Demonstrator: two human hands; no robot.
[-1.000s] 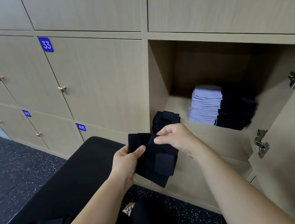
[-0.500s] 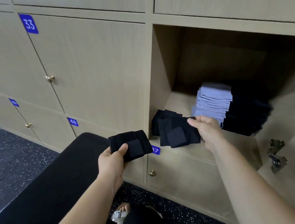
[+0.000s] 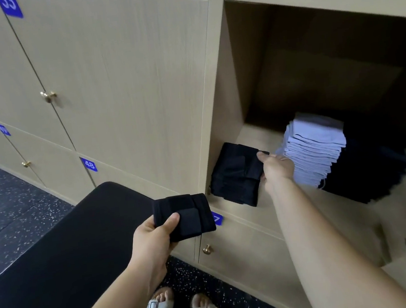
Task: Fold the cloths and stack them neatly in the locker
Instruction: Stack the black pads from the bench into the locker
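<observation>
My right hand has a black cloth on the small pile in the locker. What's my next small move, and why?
Probably release the right hand and draw it back: its black cloth already lies on the black pile in the locker, beside the pale stack. The left hand holds a second cloth outside, ready to follow.

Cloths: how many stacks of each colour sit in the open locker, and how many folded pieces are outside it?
Black stacks: 2, the small black stack at left, its edge held by the right hand, and the large black stack at right.
Pale blue stack: 1.
Black folded cloth outside, gripped by the left hand: 1.
Total: 4.
</observation>
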